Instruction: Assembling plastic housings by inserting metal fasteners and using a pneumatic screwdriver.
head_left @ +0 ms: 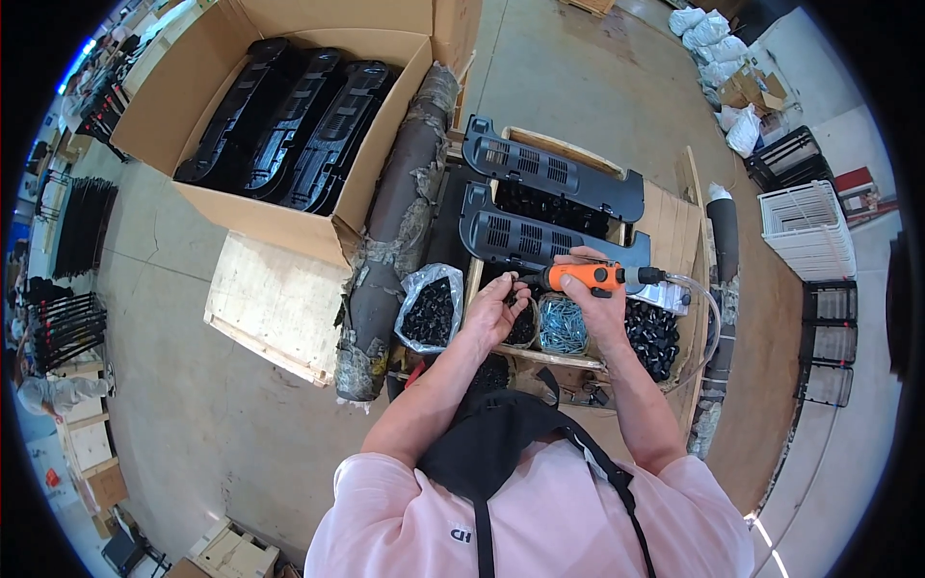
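In my right hand (595, 293) is an orange pneumatic screwdriver (578, 277), held level with its tip pointing left and a clear hose (711, 306) at its back end. My left hand (494, 310) pinches at the driver's tip; what is between its fingers is too small to make out. Just beyond the driver lies a dark grey vented plastic panel (530, 238). A second similar panel (552, 173) lies farther off, parallel to it. Below my hands, a bag of silvery screws (562, 326) sits in a wooden tray, beside black plastic parts (653, 339).
A clear bag of small black parts (431, 310) stands left of my left hand. Farther left, an open cardboard box (275, 226) holds several black plastic panels. A padded, wrapped roller (387, 241) runs between box and bench. White wire racks (807, 231) stand at the right.
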`<state>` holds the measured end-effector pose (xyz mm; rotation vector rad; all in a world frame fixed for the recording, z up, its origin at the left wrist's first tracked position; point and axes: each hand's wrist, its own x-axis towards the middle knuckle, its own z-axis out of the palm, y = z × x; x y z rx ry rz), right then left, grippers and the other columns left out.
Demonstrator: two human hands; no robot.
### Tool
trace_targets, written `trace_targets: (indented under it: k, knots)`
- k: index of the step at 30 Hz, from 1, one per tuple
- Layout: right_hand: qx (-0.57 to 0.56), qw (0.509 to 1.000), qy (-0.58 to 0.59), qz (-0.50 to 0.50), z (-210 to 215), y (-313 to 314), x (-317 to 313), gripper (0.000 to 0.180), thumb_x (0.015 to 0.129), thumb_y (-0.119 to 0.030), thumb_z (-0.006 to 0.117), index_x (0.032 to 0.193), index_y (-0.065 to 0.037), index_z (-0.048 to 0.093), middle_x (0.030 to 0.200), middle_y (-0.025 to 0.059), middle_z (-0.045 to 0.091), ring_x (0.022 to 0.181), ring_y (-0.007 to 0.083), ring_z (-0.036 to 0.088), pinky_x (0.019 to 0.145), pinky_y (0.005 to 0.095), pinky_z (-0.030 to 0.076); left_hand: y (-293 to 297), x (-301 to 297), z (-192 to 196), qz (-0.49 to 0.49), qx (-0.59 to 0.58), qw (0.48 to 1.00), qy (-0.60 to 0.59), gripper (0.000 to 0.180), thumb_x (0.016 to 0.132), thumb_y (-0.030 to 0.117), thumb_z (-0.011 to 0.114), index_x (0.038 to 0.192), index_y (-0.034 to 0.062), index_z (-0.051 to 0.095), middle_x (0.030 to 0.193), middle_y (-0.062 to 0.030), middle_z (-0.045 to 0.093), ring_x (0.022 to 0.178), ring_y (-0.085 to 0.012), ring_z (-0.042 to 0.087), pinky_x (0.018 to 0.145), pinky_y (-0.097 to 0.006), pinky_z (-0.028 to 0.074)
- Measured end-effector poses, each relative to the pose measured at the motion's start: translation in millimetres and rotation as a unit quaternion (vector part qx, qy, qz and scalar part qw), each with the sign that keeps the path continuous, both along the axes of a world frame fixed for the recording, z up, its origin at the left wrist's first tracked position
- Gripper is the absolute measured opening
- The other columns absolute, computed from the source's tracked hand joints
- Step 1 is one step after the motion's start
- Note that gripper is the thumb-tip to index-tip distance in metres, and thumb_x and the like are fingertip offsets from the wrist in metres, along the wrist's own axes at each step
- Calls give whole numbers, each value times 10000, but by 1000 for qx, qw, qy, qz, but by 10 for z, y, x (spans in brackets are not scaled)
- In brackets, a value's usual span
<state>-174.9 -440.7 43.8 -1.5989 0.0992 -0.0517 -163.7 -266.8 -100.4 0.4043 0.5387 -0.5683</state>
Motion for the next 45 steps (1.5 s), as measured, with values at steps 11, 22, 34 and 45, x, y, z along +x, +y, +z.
trace_targets:
  k: [11,22,34,45]
  knots:
    - [-2,1000,4,-6,28,47,11,478,895,-64,759,1336,2,589,1234,162,730,1144,202,685,1047,378,541,6,23,9,24,-38,999,-7,187,1074,208,609,1158,49,656,999,-89,713,933,-231,737,837,-338,649]
    - [-18,1000,-9,0,53,66,17,484,908,-67,761,1351,5,580,1234,182,726,1176,238,675,1072,408,519,-26,35,-43,43,-63,997,4,180,1065,203,621,1161,56,664,1002,-90,713,949,-243,739,846,-362,653]
    - [-56,997,6,60,126,54,76,478,901,-39,767,1339,-8,579,1283,158,702,1161,202,677,1040,374,545,-52,22,38,42,-109,992,42,245,1068,253,621,1177,38,664,1007,-68,675,974,-240,709,888,-361,631]
    - [-68,997,-22,27,-49,204,289,480,895,-26,771,1336,-9,582,1265,141,708,1148,193,680,1047,354,537,-97,22,-33,-31,48,998,20,278,1059,280,581,1182,38,643,1006,-75,684,869,-199,697,786,-346,609]
